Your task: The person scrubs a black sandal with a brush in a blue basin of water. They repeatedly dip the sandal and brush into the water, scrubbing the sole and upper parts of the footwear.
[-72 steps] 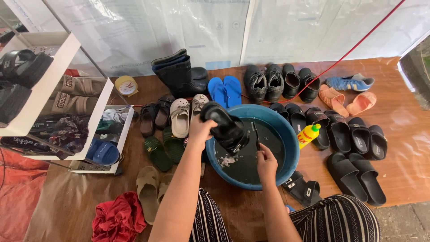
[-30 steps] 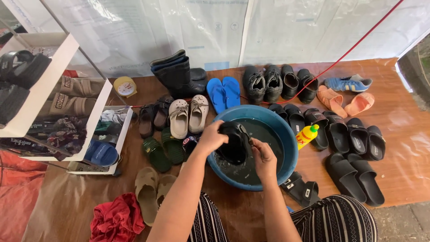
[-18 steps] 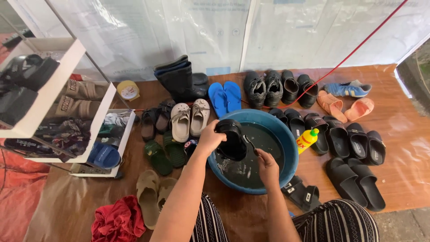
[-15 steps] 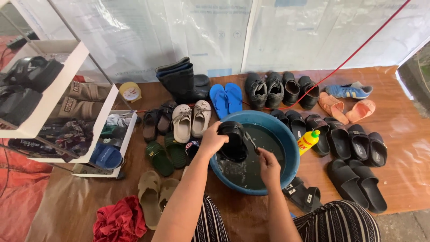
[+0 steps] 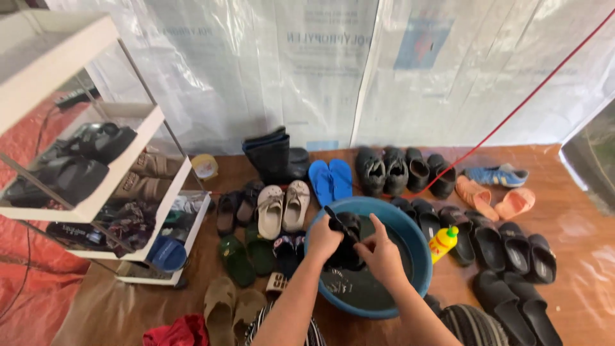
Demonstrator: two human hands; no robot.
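Both hands meet over a round blue basin (image 5: 419, 247) of dark water. The fingers of the left hand (image 5: 322, 238) are curled tight around a black shoe (image 5: 346, 247) held partly in the water, with a dark strip of it, perhaps a strap, sticking up past the knuckles. The fingers of the right hand (image 5: 382, 255) are bent and pressed against the shoe's near side; whether they also grip something small I cannot tell. A likely risk is that the wet shoe slips from the grip and splashes dirty water onto the dry footwear close by. Just right of the fingers, a yellow bottle with a red cap (image 5: 443, 241) leans at the basin's rim and could be knocked over. Beyond the fingers lie blue flip-flops (image 5: 330, 181) and cream clogs (image 5: 283, 205); further right, rows of black sandals (image 5: 506, 247) cover the brown floor (image 5: 576, 224). Far left stands a white shoe rack (image 5: 96, 205).
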